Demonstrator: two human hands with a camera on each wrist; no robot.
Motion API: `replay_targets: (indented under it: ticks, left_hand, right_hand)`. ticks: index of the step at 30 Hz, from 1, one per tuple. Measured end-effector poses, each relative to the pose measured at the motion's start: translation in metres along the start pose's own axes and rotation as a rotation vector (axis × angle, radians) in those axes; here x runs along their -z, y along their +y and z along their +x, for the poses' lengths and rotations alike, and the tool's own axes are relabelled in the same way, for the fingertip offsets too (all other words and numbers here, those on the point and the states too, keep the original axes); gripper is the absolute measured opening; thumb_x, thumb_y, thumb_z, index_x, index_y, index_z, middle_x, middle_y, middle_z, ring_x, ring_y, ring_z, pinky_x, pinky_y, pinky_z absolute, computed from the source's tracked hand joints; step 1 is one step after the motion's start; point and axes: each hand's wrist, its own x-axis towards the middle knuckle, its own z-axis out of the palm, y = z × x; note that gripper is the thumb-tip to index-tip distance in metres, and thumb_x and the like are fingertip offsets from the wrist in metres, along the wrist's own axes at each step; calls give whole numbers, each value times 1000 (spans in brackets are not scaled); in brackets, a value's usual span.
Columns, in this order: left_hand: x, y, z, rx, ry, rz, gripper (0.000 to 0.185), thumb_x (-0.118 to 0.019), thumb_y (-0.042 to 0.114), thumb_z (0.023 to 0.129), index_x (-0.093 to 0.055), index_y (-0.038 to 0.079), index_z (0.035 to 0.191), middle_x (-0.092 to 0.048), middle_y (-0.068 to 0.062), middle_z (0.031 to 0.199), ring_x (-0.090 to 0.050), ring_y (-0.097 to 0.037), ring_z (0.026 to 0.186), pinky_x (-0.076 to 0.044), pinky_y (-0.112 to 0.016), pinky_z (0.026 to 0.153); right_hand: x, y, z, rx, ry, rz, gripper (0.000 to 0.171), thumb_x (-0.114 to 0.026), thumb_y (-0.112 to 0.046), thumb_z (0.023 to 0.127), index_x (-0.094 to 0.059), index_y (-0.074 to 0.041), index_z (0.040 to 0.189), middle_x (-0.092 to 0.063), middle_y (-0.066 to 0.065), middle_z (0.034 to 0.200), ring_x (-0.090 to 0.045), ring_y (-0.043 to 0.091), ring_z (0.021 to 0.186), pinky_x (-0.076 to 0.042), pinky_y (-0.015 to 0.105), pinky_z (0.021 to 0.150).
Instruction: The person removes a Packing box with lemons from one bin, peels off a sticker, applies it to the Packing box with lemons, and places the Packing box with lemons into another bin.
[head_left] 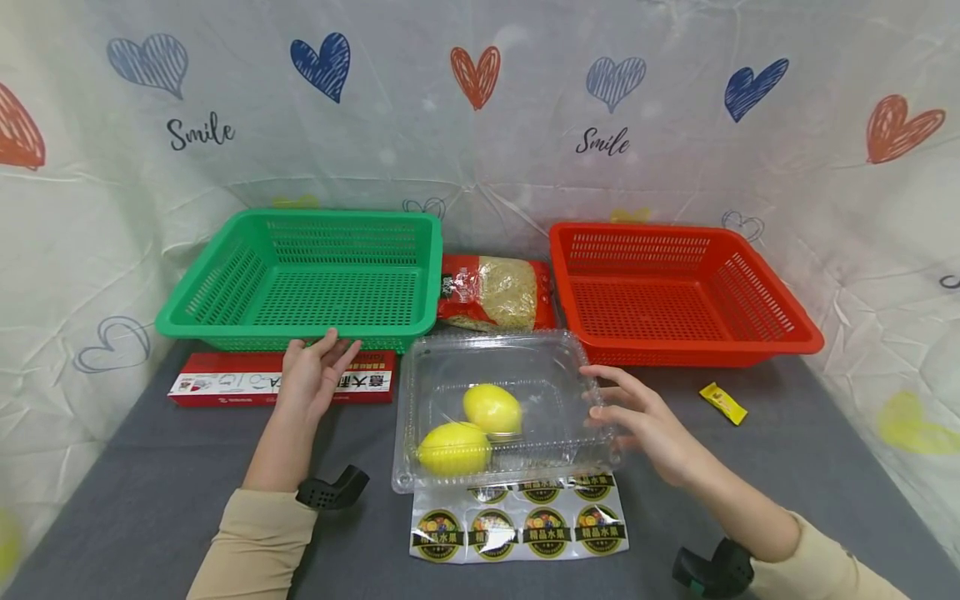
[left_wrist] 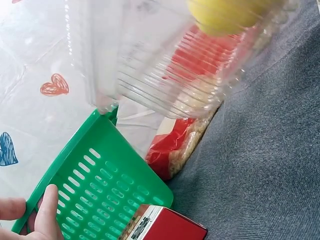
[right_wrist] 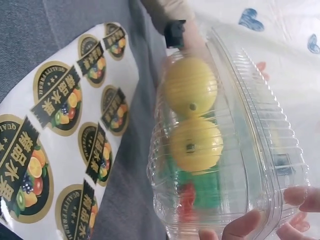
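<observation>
A clear plastic clamshell box (head_left: pixel 555 375) with two lemons (head_left: pixel 491 408) inside is held off the table at its right side by my right hand (head_left: pixel 645 425). In the right wrist view, fingertips (right_wrist: pixel 242 225) lie on both sides of the box's edge. My left hand (head_left: pixel 311 375) is at the front rim of the green basket (head_left: pixel 300 331), fingers extended; whether they touch it is hard to tell. Beneath that hand lies a long red box (head_left: pixel 225 379). A sheet of round fruit stickers (head_left: pixel 521 533) lies partly hidden under the clear box.
A red basket (head_left: pixel 690 346) stands at the back right. Between the baskets lies a red bag of grain-like food (head_left: pixel 506 292). A small yellow packet (head_left: pixel 723 404) is on the grey cloth (head_left: pixel 135 500) at the right. A curtain with hearts (head_left: pixel 480 150) hangs behind.
</observation>
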Motion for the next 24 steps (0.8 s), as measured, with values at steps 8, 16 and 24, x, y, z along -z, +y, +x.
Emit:
replay_targets:
  ticks: [8,16,24]
  left_hand:
    - [0,1,-1,11,0,-3,33,-53,12,91,-25,12,108,-33,-6,108,-46,-15,97,-40,-32,96]
    - [0,1,-1,5,-12,-4,33,-52,12,91,-25,11,109,-32,-6,108,-46,-17,99,-40,-33,96]
    - [-1,1,-2,11,-1,-11,30,-52,12,91,-26,12,107,-33,-6,108,-45,-16,101,-39,-33,97]
  right_hand:
    - [0,6,5,-46,-3,18,50,-52,-15,91,-35,-11,137,-44,26,124,-56,31,93,-47,40,68]
    - [0,13,12,-56,6,47,52,-53,-14,90,-34,-10,138,-42,27,125,-56,30,91,-47,36,62]
    - [-4,17,19,-67,20,60,52,-53,-12,89,-34,-10,138,-43,27,124,-56,30,91,-48,36,62]
